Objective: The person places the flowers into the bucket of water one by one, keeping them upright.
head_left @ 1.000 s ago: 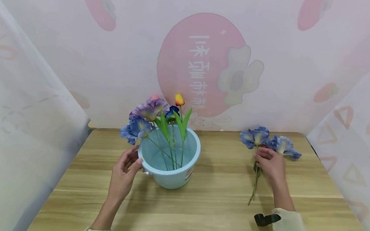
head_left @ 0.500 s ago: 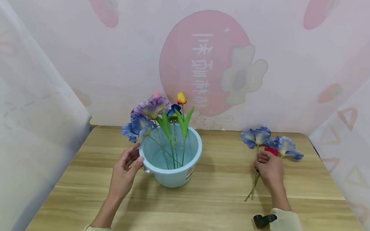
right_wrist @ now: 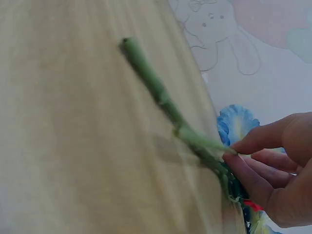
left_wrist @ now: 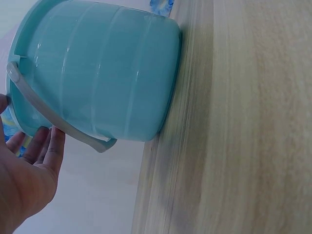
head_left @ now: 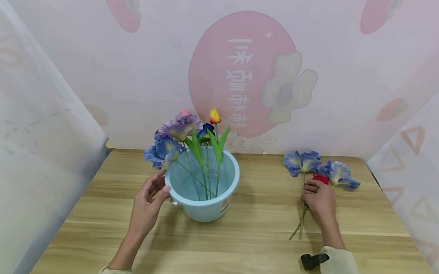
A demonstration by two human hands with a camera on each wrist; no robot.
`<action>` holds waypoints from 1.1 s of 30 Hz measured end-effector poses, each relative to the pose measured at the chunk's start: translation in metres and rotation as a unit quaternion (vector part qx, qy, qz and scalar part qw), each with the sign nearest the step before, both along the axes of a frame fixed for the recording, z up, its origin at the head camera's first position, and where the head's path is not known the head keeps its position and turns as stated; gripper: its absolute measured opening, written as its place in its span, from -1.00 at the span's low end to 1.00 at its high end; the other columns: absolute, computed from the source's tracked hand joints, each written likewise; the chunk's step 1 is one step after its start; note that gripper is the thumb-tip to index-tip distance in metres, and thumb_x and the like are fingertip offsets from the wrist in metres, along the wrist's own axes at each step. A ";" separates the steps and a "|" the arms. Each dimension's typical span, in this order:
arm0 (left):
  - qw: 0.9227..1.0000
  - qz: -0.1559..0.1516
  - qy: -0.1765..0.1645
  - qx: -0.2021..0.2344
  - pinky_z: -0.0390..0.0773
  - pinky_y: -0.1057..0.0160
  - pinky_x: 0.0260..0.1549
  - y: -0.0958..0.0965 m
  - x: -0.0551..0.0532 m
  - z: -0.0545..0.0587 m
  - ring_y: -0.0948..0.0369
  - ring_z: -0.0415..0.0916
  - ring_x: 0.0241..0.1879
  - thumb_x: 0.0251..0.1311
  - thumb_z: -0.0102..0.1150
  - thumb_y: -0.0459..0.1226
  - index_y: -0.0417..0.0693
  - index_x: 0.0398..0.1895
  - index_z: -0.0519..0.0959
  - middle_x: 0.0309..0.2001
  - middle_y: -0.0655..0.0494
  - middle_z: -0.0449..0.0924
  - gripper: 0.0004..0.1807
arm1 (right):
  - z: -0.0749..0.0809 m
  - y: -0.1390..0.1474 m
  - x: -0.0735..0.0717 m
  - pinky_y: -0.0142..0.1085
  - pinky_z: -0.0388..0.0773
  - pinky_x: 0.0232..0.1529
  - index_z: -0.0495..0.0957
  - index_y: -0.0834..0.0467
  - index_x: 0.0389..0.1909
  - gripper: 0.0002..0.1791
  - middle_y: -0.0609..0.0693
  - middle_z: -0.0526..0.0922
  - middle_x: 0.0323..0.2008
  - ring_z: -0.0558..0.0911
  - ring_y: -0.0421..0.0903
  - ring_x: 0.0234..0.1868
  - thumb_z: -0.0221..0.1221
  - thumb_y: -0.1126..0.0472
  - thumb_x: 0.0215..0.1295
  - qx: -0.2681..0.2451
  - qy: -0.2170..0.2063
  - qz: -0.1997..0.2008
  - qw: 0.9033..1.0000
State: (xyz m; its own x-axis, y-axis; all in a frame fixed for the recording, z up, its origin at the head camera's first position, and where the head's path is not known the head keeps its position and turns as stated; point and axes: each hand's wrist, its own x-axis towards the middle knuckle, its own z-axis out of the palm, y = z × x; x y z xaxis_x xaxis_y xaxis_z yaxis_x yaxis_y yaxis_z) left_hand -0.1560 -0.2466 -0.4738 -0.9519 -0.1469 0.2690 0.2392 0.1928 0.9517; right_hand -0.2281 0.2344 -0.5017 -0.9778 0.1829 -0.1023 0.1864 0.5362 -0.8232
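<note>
A light-blue bucket (head_left: 200, 212) stands upright, its grey carry handle (left_wrist: 53, 114) hanging on the side. My left hand (head_left: 148, 202) holds its left rim, thumb over the edge and fingers against the outside. Leaning inside are artificial flowers: a blue one (head_left: 162, 151), a purple one (head_left: 179, 128), a dark-blue rose (head_left: 206, 132) and a yellow-orange tulip (head_left: 215, 116). At the right, my right hand (head_left: 319, 199) pinches the green stem (right_wrist: 214, 145) of a blue flower (head_left: 302, 162) between thumb and fingertips. A red rose (head_left: 321, 178) lies partly hidden behind the hand, with another blue flower (head_left: 337, 174) beyond.
The wooden table (head_left: 250, 249) reaches back to a pale printed curtain (head_left: 152, 64), with side panels at left and right. A black device (head_left: 314, 261) sits at the right cuff.
The head view has shifted slightly. The right hand has moved a little on the stems, whose lower ends now lie further left, and more of the red rose shows. The left hand stays at the bucket.
</note>
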 end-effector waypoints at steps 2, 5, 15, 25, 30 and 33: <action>1.000 0.000 -0.001 0.000 0.75 0.47 -0.05 0.000 0.000 0.000 0.33 0.65 0.14 0.57 0.18 -0.34 -0.18 0.54 0.42 0.30 -0.19 0.58 -0.47 | 0.002 0.001 0.002 -0.45 0.70 -0.18 0.43 0.37 0.49 -0.38 0.38 0.61 0.35 0.64 0.28 0.34 0.21 0.34 0.42 -0.056 -0.015 0.004 0.998; 1.000 0.000 -0.002 0.000 0.75 0.47 -0.04 0.000 0.001 0.001 0.30 0.65 0.16 0.57 0.18 -0.34 -0.18 0.54 0.41 0.31 -0.18 0.57 -0.47 | 0.005 0.002 0.003 -0.40 0.78 -0.09 0.36 0.36 0.54 -0.37 0.42 0.52 0.42 0.62 0.26 0.37 0.17 0.35 0.50 -0.122 -0.025 0.011 0.992; 1.000 0.002 -0.003 -0.001 0.75 0.47 -0.04 -0.001 0.002 0.002 0.35 0.64 0.15 0.57 0.18 -0.34 -0.19 0.54 0.41 0.31 -0.17 0.57 -0.47 | 0.024 -0.002 0.004 -0.39 0.80 -0.04 0.35 0.38 0.54 -0.39 0.35 0.58 0.34 0.71 -0.44 -0.11 0.20 0.39 0.53 -0.161 -0.001 0.025 0.987; 1.000 -0.001 -0.002 -0.002 0.75 0.48 -0.04 -0.002 0.001 0.000 0.33 0.65 0.15 0.58 0.17 -0.33 -0.20 0.54 0.41 0.32 -0.21 0.56 -0.47 | 0.055 -0.010 0.017 -0.40 0.80 0.00 0.36 0.40 0.50 -0.41 -0.30 0.64 -0.09 0.70 -0.42 -0.08 0.20 0.45 0.50 -0.213 0.054 0.041 0.975; 1.000 -0.002 0.000 0.000 0.75 0.48 -0.04 -0.001 0.001 -0.001 0.34 0.65 0.15 0.58 0.17 -0.33 -0.19 0.54 0.41 0.32 -0.21 0.57 -0.47 | 0.067 -0.014 0.024 -0.38 0.81 -0.01 0.38 0.37 0.48 -0.41 -0.28 0.67 -0.09 0.73 -0.36 -0.07 0.23 0.47 0.47 -0.245 0.073 0.044 0.966; 1.000 -0.002 0.002 0.000 0.75 0.48 -0.04 -0.001 0.000 -0.001 0.37 0.64 0.14 0.58 0.18 -0.34 -0.20 0.54 0.41 0.31 -0.21 0.57 -0.47 | 0.072 -0.019 0.026 -0.37 0.81 0.00 0.38 0.35 0.49 -0.40 -0.26 0.68 -0.07 0.75 -0.35 -0.06 0.25 0.46 0.48 -0.263 0.078 0.047 0.960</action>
